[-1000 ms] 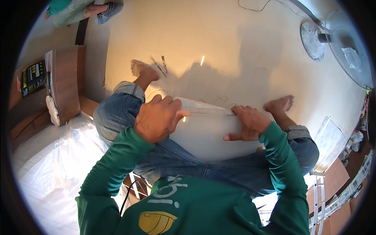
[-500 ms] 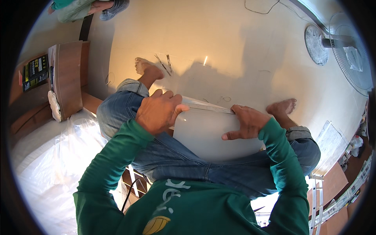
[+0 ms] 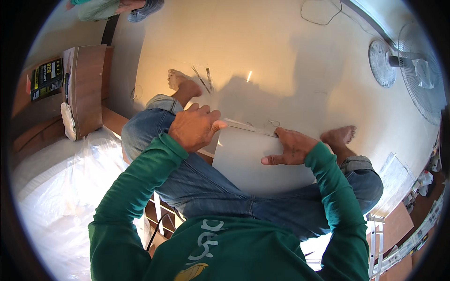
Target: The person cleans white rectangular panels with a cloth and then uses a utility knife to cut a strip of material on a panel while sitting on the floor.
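Observation:
A pale, smooth sheet [image 3: 253, 164] lies across my lap between my knees, with a thin light strip [image 3: 248, 126] along its far edge. My left hand [image 3: 196, 126] is closed at the strip's left end, fingers curled and thumb pointing right. What lies inside those fingers is mostly hidden. At the right end, my right hand [image 3: 294, 146] has its fingers bent over the far edge and its thumb spread flat above the sheet. The strip runs straight between both hands.
Two slim tools [image 3: 205, 79] lie on the floor by my left foot. A standing fan [image 3: 415, 70] is at far right. A wooden cabinet [image 3: 86, 89], a black box [image 3: 47, 80] and clear plastic sheeting [image 3: 70, 187] are at left. Another person's leg [image 3: 145, 9] shows at far left.
The strip looks narrower and lies closer to the sheet's far edge. Both hands keep nearly the same places, while the whole view has shifted slightly.

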{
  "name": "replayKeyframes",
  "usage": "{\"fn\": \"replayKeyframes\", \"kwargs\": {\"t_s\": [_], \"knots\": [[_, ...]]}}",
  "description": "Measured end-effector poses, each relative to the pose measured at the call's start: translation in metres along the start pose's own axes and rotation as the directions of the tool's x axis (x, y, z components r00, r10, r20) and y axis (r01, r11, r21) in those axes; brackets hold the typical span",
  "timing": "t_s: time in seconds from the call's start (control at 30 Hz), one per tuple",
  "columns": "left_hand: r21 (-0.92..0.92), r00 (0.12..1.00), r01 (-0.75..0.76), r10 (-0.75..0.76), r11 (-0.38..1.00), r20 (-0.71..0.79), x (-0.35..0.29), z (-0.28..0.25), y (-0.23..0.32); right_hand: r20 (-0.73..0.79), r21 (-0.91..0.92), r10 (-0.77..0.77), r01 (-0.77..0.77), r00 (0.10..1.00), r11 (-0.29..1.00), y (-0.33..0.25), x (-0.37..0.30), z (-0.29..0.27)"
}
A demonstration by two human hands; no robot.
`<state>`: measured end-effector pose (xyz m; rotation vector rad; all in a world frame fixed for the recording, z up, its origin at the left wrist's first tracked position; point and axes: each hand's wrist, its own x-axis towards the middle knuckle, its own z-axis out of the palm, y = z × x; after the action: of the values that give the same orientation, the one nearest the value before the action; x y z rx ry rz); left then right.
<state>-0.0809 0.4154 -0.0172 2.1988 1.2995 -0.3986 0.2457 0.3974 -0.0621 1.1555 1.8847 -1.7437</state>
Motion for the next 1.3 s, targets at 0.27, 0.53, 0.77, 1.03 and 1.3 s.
{"fn": "replayKeyframes", "kwargs": {"t_s": [0.27,0.53,0.77,1.03,1.3], "knots": [[-0.022,0.999,0.041,-0.042,0.999,-0.034,-0.010,-0.013,0.009,-0.036,-0.038,-0.034,0.032,0.999,0.999,0.001,-0.002,0.006],[-0.038,0.996,0.076,-0.077,0.996,-0.049,-0.016,-0.011,0.000,-0.026,-0.072,-0.061,0.059,0.998,0.996,-0.009,0.009,0.003],[-0.015,0.999,0.026,-0.026,1.000,0.019,-0.005,-0.006,-0.016,0.013,-0.019,-0.039,0.039,0.999,0.999,-0.007,0.009,-0.002],[0.037,0.997,0.034,-0.031,0.999,-0.067,-0.009,0.011,-0.024,-0.029,0.012,-0.062,0.062,0.998,0.998,-0.011,0.016,0.006],[0.033,0.989,0.117,-0.113,0.993,-0.095,-0.029,-0.017,-0.001,-0.037,-0.072,-0.101,0.098,0.994,0.993,-0.018,0.020,0.002]]}}
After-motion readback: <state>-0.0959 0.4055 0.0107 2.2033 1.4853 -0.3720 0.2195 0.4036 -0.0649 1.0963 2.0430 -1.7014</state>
